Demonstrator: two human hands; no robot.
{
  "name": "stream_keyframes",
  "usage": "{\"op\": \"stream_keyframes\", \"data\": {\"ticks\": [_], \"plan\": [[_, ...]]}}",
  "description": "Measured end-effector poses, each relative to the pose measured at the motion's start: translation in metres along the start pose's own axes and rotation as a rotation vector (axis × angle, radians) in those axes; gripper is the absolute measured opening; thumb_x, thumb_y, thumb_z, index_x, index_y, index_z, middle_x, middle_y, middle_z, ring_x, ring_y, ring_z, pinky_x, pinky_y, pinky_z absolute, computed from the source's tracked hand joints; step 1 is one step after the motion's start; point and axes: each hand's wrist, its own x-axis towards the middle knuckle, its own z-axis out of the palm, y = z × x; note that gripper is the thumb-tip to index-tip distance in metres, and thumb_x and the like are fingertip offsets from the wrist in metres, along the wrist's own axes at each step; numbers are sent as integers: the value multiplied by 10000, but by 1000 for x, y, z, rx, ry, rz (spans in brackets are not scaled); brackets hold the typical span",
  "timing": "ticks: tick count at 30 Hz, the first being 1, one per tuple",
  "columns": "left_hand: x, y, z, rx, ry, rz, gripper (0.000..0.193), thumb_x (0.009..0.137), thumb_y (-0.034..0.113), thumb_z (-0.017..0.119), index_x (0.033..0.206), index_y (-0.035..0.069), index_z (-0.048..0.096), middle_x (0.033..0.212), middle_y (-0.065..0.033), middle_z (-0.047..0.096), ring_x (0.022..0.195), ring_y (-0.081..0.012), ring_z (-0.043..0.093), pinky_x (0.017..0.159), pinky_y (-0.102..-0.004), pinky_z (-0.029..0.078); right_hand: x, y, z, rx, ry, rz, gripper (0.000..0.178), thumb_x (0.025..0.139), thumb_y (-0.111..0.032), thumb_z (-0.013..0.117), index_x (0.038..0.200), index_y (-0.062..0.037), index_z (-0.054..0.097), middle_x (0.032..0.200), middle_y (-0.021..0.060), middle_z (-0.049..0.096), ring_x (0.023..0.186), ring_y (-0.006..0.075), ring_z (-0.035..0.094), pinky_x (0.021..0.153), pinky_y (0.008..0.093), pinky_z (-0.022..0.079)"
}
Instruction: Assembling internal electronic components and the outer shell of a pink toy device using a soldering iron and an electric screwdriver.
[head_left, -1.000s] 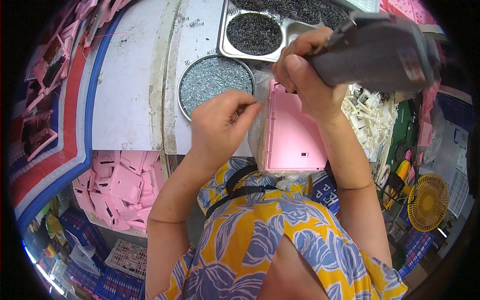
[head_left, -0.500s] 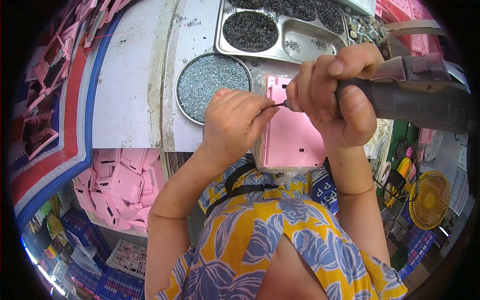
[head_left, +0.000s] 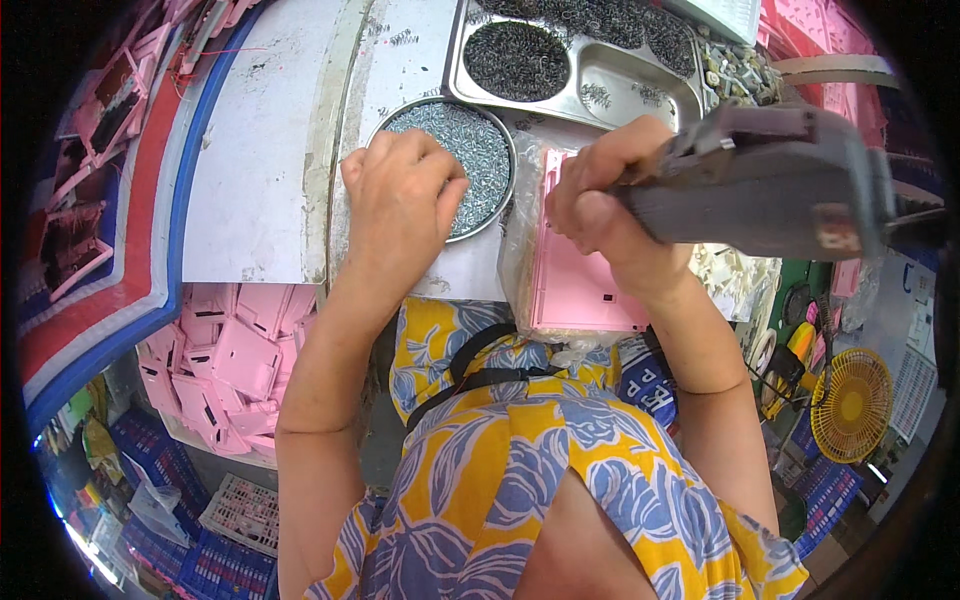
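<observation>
Two grips noted: right hand (head_left: 622, 212) holding a grey power driver (head_left: 765, 185), pink panel (head_left: 582, 285) beneath that grip; left hand (head_left: 403, 190) half-curled, contents unverifiable, silvery screws (head_left: 485, 160) beneath. Apparent step: screw pick-up; next move calls for pinching a single screw.

Bare left hand (head_left: 402, 190) hung left of centre in the upper frame, back upward, fingers bent, tips hidden | bare left forearm (head_left: 335, 350) slanted up from lower left | bare right hand (head_left: 618, 210) sat right of centre, upper frame, fingers curled in a grip | bare right forearm (head_left: 695, 335) slanted up-left from lower right
</observation>
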Motion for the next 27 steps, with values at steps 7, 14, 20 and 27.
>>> {"op": "stream_keyframes", "data": {"ticks": [7, 14, 20, 27], "plan": [[11, -4, -1, 7, 81, -4, 155, 822, 236, 770, 793, 123, 669, 927, -6, 628, 956, -229, 565, 873, -451, 343, -2, 8, 0, 55, -71, 58, 233, 935, -95, 667, 976, -63, 440, 622, 64, 511, 508, 134, 460, 502, 304, 414], [-15, 43, 8, -271, 45, 119, 133, 780, 201, 787, 850, 151, 686, 917, 20, 634, 925, -202, 570, 889, -417, 308, 11, -16, -4, 521, 59, -104, 271, 917, -115, 681, 1098, 8, 523, 678, 79, 566, 475, 101, 489, 473, 270, 443], [-21, 60, 1, -399, 47, 93, 124, 774, 168, 784, 872, 144, 714, 919, 19, 642, 925, -192, 574, 870, -418, 308, 6, -36, -4, 432, -10, -91, 286, 982, -249, 626, 1127, -54, 475, 619, 9, 465, 495, 107, 451, 500, 293, 443], [-24, 71, -13, -330, -49, 163, 155, 761, 172, 792, 880, 122, 706, 928, 7, 639, 937, -206, 572, 889, -430, 313, -13, -33, 2, 522, 34, -106, 261, 921, -83, 649, 1082, 5, 463, 786, 87, 575, 591, 114, 558, 543, 268, 479]]}}
